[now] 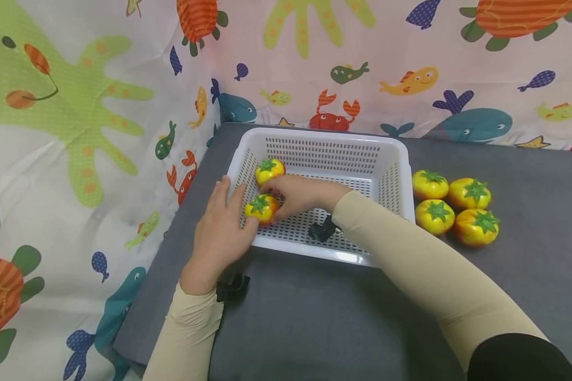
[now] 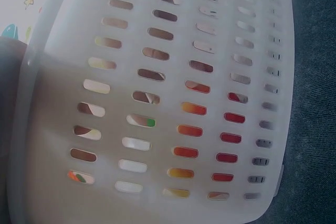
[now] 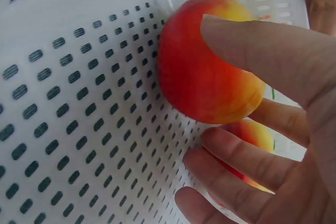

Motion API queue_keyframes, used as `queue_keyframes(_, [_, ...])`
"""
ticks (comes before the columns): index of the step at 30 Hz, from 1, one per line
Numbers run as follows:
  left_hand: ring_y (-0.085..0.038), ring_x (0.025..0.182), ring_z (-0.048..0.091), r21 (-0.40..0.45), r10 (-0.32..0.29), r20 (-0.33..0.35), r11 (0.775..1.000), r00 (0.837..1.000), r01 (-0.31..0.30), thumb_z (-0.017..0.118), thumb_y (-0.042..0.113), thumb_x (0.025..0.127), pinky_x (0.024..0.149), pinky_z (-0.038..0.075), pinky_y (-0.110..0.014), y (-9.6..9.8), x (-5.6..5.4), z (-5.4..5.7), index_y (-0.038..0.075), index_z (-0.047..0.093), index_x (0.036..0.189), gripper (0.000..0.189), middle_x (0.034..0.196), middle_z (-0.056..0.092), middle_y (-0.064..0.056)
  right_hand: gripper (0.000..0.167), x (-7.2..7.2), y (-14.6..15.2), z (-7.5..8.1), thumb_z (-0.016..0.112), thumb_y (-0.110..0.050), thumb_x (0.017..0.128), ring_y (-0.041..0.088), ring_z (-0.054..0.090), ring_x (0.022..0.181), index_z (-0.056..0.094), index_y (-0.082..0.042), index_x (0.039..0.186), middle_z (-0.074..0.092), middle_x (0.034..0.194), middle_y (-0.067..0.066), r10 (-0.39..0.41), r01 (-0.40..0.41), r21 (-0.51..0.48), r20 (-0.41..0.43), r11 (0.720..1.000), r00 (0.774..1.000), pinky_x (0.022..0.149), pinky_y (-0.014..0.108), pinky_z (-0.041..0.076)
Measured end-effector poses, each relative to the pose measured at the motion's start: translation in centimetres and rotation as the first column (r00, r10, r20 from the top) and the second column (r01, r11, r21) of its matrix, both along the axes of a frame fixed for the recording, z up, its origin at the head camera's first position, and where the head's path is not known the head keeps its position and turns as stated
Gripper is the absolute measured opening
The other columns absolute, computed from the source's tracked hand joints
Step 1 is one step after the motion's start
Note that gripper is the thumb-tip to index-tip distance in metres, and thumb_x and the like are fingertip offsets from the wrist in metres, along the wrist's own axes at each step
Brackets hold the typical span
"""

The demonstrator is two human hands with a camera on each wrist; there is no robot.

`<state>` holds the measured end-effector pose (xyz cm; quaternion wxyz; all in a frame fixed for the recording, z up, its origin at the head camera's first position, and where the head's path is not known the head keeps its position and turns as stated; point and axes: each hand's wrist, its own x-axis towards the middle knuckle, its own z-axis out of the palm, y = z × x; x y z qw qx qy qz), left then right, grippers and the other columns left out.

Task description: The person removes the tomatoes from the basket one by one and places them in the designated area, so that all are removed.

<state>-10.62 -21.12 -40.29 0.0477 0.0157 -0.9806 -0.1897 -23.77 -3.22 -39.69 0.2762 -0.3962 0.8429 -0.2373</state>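
Observation:
My right hand (image 1: 302, 194) reaches into a white perforated plastic basket (image 1: 324, 135) and pinches a yellow-red tomato (image 1: 259, 208) with a green star-shaped top, near the basket's front left corner. In the right wrist view, the thumb lies across the red side of this tomato (image 3: 197, 72), with the index finger behind it. A second tomato (image 1: 269, 171) sits just behind it in the basket, beside my fingers. My left hand (image 1: 219, 235) rests with straight fingers over the basket's left rim, its thumb close to the pinched tomato. The left wrist view faces the slotted outer wall (image 2: 58, 145).
Several more tomatoes (image 1: 437, 217) stand grouped on the dark grey table (image 1: 314, 317), just right of the basket. A cloth with printed sea animals (image 1: 305, 69) hangs behind the table and along its left side. Black wrist cameras (image 1: 321, 231) are strapped to both arms.

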Motion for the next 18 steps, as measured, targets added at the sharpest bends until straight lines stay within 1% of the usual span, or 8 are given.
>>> queue_keyframes(4, [-0.040, 0.161, 0.018, 0.002, 0.003, -0.001, 1.000, 1.000, -0.003, 0.059, 0.034, 0.091, 0.110, 0.041, -0.073, -0.06, 0.00, -0.06, 0.010, 0.042, 0.161, 0.076, 0.174, 0.018, -0.018, 0.068, 0.22, -0.15, -0.09, 0.086, -0.025, 0.088, 0.022, 0.061, 0.115, 0.056, -0.012, 0.148, 0.066, 0.132, 0.006, 0.011, -0.011, 0.016, 0.004, 1.000, 1.000, 0.111, 0.038, 0.050])
queue_keyframes(10, [-0.039, 0.161, 0.018, 0.004, 0.005, 0.007, 1.000, 1.000, -0.005, 0.059, 0.034, 0.091, 0.109, 0.041, -0.073, -0.08, 0.02, 0.00, 0.010, 0.041, 0.162, 0.076, 0.175, 0.018, -0.017, 0.066, 0.29, -0.12, -0.19, 0.086, -0.024, 0.088, 0.020, 0.063, 0.109, 0.057, -0.011, 0.146, 0.066, 0.128, 0.006, 0.013, -0.013, 0.007, 0.011, 1.000, 1.000, 0.106, 0.036, 0.053])
queue_keyframes(13, [-0.039, 0.161, 0.019, 0.013, 0.001, 0.001, 1.000, 1.000, -0.001, 0.059, 0.033, 0.091, 0.111, 0.041, -0.072, -0.13, 0.00, 0.03, 0.008, 0.035, 0.164, 0.081, 0.174, 0.019, -0.018, 0.066, 0.26, -0.06, -0.18, 0.086, -0.026, 0.088, 0.020, 0.064, 0.107, 0.057, -0.012, 0.146, 0.067, 0.128, 0.005, 0.007, -0.007, 0.004, 0.006, 1.000, 1.000, 0.105, 0.035, 0.054])
queue_keyframes(18, [-0.038, 0.160, 0.020, 0.027, -0.003, -0.007, 1.000, 1.000, 0.003, 0.058, 0.033, 0.093, 0.116, 0.038, -0.067, -0.22, 0.00, -0.08, 0.002, 0.019, 0.167, 0.090, 0.174, 0.018, -0.018, 0.068, 0.27, 0.13, 0.09, 0.087, -0.028, 0.087, 0.020, 0.064, 0.107, 0.057, -0.012, 0.145, 0.067, 0.128, 0.005, -0.002, 0.002, -0.004, 0.009, 1.000, 1.000, 0.104, 0.035, 0.055])
